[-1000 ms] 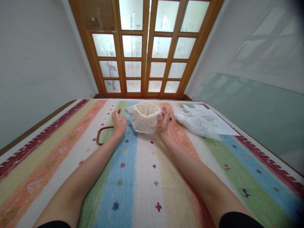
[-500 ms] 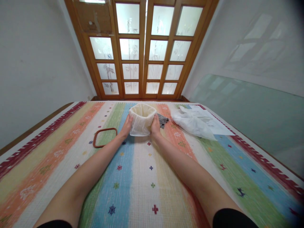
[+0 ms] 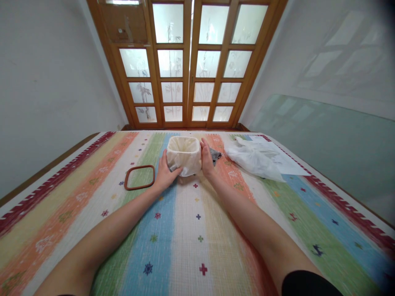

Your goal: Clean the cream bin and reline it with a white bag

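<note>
A small squarish bin (image 3: 187, 162), lined with a thin whitish plastic bag folded over its rim, stands before me at the table's far side. My left hand (image 3: 166, 172) grips its lower left side, thumb across the front and fingers along the side. My right hand (image 3: 207, 158) is upright at its right side, fingers stretched out and close against the bag; whether they press on it I cannot tell. Left of my left hand lies a brown rounded-square ring (image 3: 126, 179), flat on the cloth.
A striped tablecloth (image 3: 185, 230) covers the table. Behind my right hand is a crumpled grey piece (image 3: 215, 155). Farther right, a white plastic bag (image 3: 253, 160) lies partly over white paper sheets (image 3: 291, 164). Wooden glass-paned doors (image 3: 189, 82) stand beyond the table.
My left hand has shifted lower, its thumb now across the bin's front. My right hand's fingers have straightened along the right side. The bin's opening is tilted less toward me.
</note>
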### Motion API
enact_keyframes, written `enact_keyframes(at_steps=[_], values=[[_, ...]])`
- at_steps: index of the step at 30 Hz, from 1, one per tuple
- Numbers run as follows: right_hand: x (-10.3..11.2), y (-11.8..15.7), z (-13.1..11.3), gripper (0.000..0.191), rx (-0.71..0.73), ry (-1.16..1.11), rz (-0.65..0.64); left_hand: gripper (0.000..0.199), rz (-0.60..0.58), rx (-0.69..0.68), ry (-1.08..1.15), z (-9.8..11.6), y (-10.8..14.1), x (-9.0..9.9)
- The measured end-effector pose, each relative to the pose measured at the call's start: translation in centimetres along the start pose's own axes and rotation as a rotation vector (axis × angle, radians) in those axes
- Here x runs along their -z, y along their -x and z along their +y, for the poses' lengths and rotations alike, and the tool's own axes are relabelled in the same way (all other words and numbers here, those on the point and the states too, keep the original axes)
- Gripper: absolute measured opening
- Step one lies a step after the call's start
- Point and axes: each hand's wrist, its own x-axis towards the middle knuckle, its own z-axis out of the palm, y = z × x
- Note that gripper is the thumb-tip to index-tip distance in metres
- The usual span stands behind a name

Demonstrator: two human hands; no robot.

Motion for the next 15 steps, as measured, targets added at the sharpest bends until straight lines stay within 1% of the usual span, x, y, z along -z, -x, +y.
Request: enact_keyframes(at_steps=[2,4,6,8,11,13,15], values=[[0.4,0.4,-1.0,0.108,0.038,0.027,-0.068,0.083,-0.039,-0.008,-0.071,-0.4,-0.1,-0.1],[0.5,0.9,-1.8,0.124,0.064,0.103,-0.115,0.074,-0.074,0.008,-0.097,-0.8,-0.2,-0.2],[0.3,1.2,-2.1,0.134,0.047,0.128,-0.119,0.067,-0.104,0.003,-0.118,-1.1,-0.5,0.1],[0.0,1.2,-2.0,0.139,-0.005,0.075,-0.116,0.060,-0.160,-0.024,-0.183,-1.2,-0.7,0.9],[-0.2,0.9,-1.4,0.145,-0.089,-0.051,-0.163,0.051,-0.282,-0.042,-0.282,-0.9,-0.9,3.2],[-0.1,0.7,-0.9,0.147,-0.121,-0.106,-0.190,0.046,-0.342,-0.059,-0.327,-0.6,-0.9,5.4],[0.0,0.6,-0.5,0.147,-0.124,-0.125,-0.190,0.047,-0.385,-0.097,-0.409,-0.3,-0.7,8.0]])
